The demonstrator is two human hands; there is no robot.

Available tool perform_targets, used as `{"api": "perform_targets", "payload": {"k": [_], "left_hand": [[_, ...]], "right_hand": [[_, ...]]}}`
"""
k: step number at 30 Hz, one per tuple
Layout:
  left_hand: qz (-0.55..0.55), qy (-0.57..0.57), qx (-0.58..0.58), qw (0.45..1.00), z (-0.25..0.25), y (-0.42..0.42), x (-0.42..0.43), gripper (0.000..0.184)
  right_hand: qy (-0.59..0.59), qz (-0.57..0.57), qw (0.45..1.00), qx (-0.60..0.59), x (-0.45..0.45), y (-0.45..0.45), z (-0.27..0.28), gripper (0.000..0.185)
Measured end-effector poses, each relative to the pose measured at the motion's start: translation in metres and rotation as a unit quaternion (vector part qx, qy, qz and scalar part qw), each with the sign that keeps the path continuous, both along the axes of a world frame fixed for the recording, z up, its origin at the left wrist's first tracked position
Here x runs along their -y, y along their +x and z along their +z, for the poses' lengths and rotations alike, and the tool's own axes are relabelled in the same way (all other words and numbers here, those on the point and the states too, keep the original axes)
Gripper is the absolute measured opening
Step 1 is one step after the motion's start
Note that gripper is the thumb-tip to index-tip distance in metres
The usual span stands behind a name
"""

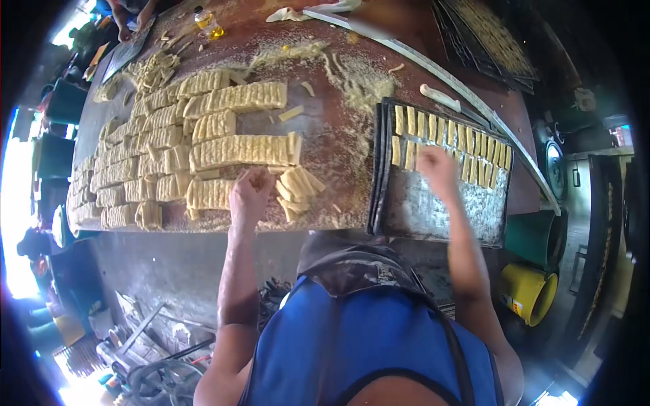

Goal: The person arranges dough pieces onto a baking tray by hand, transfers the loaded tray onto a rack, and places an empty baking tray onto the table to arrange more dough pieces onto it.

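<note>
My left hand is at the near edge of the table, its fingers curled together beside a row of pale dough strips. What it pinches, if anything, is hidden. Just to its right lies a loose pile of dough strips. Over the dark metal baking tray hovers my right hand, smeared by motion, so its fingers do not show clearly. Dough pieces stand in two rows across the tray's far half, the second row partly covered by that hand.
More blocks of cut dough cover the table's left side. A white-handled knife and a long metal strip lie beyond the tray. At the back stands an oil bottle; another person's hands are at far left. A yellow bucket sits below right.
</note>
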State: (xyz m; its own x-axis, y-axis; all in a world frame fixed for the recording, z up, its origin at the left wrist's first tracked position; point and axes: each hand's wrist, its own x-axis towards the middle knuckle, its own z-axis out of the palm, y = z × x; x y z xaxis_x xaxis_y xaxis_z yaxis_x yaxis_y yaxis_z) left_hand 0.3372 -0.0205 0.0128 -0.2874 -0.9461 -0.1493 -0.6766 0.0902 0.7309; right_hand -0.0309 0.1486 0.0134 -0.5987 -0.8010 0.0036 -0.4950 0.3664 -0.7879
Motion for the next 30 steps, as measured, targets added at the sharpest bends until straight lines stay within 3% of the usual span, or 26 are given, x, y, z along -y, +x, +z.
{"api": "perform_targets", "payload": {"k": [1,2,3,5,7,9,11,13,15,16,17,19,21,23,24,25,26,28,30], "left_hand": [[-0.029,0.092,0.083,0.992,0.016,0.007,0.005,0.04],[-0.03,0.096,0.081,0.992,0.007,0.013,0.005,0.04],[-0.056,0.12,0.078,0.988,-0.008,0.016,0.003,0.049],[-0.085,0.147,0.072,0.983,-0.018,0.011,-0.006,0.058],[-0.096,0.144,0.051,0.984,-0.014,0.002,-0.019,0.069],[-0.072,0.126,0.026,0.989,-0.037,0.007,-0.025,0.067],[-0.027,0.139,-0.088,0.986,-0.065,0.009,-0.028,0.066],[-0.009,0.135,-0.08,0.988,-0.03,-0.002,-0.033,0.06],[-0.049,0.163,-0.201,0.965,-0.067,0.005,-0.026,0.055],[-0.038,0.188,-0.199,0.961,-0.067,0.006,-0.024,0.051],[-0.033,0.211,-0.198,0.957,-0.065,0.005,-0.021,0.047],[0.004,0.257,-0.207,0.944,-0.06,0.004,-0.015,0.037],[0.028,0.198,-0.151,0.968,-0.096,0.016,-0.001,0.034],[0.039,0.157,0.001,0.987,-0.042,-0.009,-0.01,0.03],[0.035,0.155,0.002,0.987,-0.047,-0.017,-0.012,0.03],[0.062,0.141,-0.042,0.987,-0.055,-0.016,-0.01,0.027],[0.091,0.127,-0.085,0.984,-0.062,-0.016,-0.01,0.024],[0.127,0.119,-0.144,0.974,-0.066,-0.023,-0.014,0.021],[0.134,0.117,-0.217,0.96,-0.078,-0.019,-0.008,0.024]], "right_hand": [[0.11,0.121,0.985,0.054,0.029,0.039,0.011,0.026],[0.124,0.219,0.966,0.062,0.055,0.072,-0.002,0.034],[0.226,0.214,0.945,0.098,0.079,0.108,0.004,0.039],[0.242,0.238,0.938,0.073,0.115,0.152,-0.046,0.048],[0.298,0.238,0.924,0.006,0.134,0.182,-0.049,0.057],[0.293,0.242,0.925,0.014,0.139,0.189,-0.046,0.065],[0.245,0.232,0.939,0.062,0.134,0.191,-0.044,0.064],[0.175,0.246,0.952,0.048,0.129,0.191,-0.043,0.063],[0.209,0.251,0.942,0.073,0.128,0.176,-0.039,0.061],[0.221,0.216,0.943,0.127,0.124,0.168,-0.023,0.058],[0.199,0.221,0.949,0.106,0.122,0.154,-0.043,0.055],[0.163,0.166,0.919,0.318,0.108,0.131,-0.044,0.052],[0.06,0.189,0.84,0.505,0.088,0.093,-0.042,0.056],[-0.038,0.156,0.861,0.483,0.055,0.047,-0.011,0.058],[-0.029,0.136,0.893,0.427,0.031,0.012,0.009,0.056],[-0.012,0.104,0.929,0.354,0.009,-0.026,0.019,0.063],[0.016,0.071,0.967,0.242,-0.017,-0.07,0.007,0.057],[0.078,-0.021,0.993,0.091,-0.077,-0.141,0.019,0.045],[0.131,-0.109,0.984,0.045,-0.131,-0.206,-0.001,0.048]]}}
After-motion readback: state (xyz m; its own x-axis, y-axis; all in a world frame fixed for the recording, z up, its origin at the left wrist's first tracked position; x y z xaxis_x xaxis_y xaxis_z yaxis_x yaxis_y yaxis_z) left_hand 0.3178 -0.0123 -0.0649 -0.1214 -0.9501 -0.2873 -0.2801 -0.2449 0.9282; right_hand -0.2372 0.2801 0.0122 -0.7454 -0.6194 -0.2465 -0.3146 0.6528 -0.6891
